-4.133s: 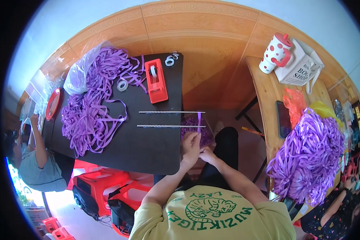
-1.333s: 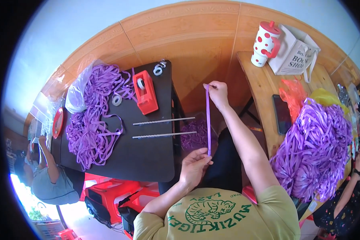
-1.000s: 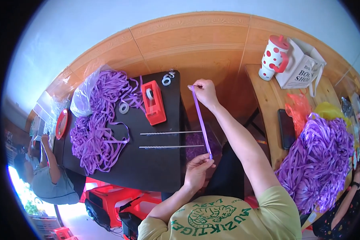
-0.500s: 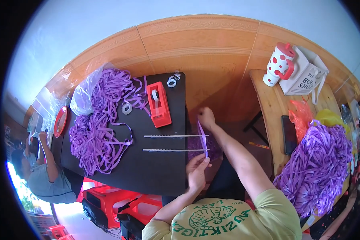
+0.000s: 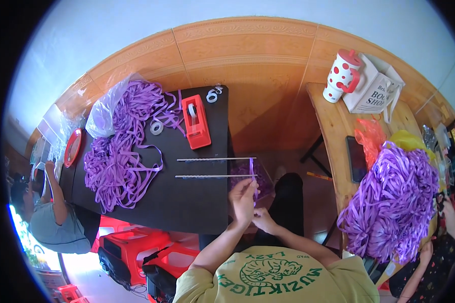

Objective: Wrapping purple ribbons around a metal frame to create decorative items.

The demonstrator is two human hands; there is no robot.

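Note:
Two thin pale rods, the far one [image 5: 215, 159] and the near one [image 5: 212, 176], lie parallel on the dark table and jut past its right edge. A purple ribbon [image 5: 252, 166] runs across their free ends. My left hand [image 5: 241, 199] pinches this ribbon just below the near rod. Below and to its right, close to my body, is my right hand [image 5: 264, 220], with its fingers closed by the ribbon's lower end. Whether the right fingers hold that end is too small to make out.
A purple ribbon heap [image 5: 119, 166], red tape dispenser [image 5: 196, 123] and tape rolls [image 5: 156, 128] occupy the dark table [image 5: 187, 207]. At right, a wooden table [image 5: 333, 131] bears another ribbon pile [image 5: 389, 202], phone [image 5: 356, 159] and polka-dot tumbler [image 5: 341, 76]. People sit at both sides.
My right hand has come from beyond the far rod back toward my body, below my left hand. The ribbon now hangs down past the near rod. The whole view has shifted slightly.

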